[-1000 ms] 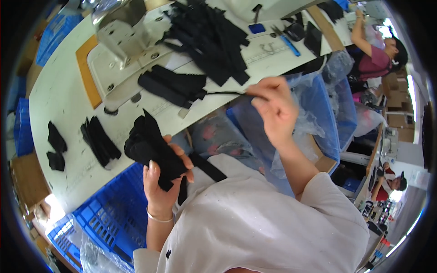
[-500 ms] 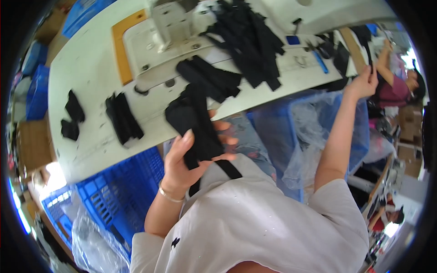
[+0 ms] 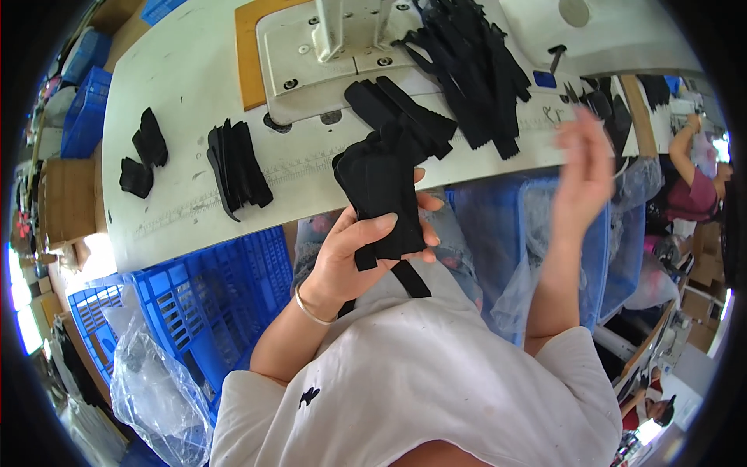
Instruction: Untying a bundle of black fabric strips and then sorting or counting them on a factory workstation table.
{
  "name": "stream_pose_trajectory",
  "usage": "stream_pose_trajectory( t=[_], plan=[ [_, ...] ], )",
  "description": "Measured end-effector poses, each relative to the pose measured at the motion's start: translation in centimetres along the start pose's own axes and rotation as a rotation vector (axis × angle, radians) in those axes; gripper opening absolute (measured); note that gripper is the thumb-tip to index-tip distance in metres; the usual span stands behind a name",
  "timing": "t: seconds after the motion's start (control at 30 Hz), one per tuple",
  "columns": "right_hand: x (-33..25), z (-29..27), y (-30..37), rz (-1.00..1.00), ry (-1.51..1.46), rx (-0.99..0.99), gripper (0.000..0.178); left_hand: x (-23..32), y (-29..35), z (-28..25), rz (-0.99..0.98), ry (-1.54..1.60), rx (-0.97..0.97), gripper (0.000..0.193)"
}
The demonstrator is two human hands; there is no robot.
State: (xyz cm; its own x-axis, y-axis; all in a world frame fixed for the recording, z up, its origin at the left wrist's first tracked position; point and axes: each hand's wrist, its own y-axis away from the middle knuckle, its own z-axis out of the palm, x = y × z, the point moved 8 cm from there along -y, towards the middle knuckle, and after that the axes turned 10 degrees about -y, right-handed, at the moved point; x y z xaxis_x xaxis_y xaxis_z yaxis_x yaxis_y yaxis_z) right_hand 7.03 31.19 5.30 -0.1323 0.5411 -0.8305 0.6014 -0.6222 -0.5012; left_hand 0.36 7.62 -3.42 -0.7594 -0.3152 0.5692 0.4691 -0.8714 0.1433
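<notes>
My left hand (image 3: 354,243) is closed around a bundle of black fabric pieces (image 3: 379,183), thumb on top, just off the table's near edge. My right hand (image 3: 585,171) is raised at the table's right side, its fingers smeared by motion; whether anything is in them cannot be made out. Beyond the held bundle lies another black fabric stack (image 3: 401,117). A loose heap of long black strips (image 3: 484,86) is behind it to the right. Farther left are a narrow black stack (image 3: 238,167) and two small black bundles (image 3: 150,142).
A white worktable (image 3: 175,86) carries a machine's metal base plate (image 3: 299,66) with a yellow wooden edge (image 3: 247,58). A dark tool and blue pad (image 3: 544,79) lie right. Below stand a blue slatted crate (image 3: 226,303) and blue bins (image 3: 486,233) with clear plastic. Another person (image 3: 691,191) sits far right.
My right hand has come leftward, away from the dark strip at the table's far right end. My left hand still holds the bundle; the whole view has shifted a little.
</notes>
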Motion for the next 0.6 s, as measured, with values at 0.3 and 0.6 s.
stream_pose_trajectory(
  t=[0.3, 0.6],
  plan=[
    [-0.1, 12.2, 5.1, 0.571, -0.733, -0.398, 0.008, 0.5, 0.8, 0.1, 0.048, -0.297, 0.13, 0.051],
    [-7.1, 10.5, 5.8, -0.247, -0.683, -0.539, 0.009, 3.5, 3.0, -1.1, 0.517, -0.632, 0.352, 0.038]
  ],
)
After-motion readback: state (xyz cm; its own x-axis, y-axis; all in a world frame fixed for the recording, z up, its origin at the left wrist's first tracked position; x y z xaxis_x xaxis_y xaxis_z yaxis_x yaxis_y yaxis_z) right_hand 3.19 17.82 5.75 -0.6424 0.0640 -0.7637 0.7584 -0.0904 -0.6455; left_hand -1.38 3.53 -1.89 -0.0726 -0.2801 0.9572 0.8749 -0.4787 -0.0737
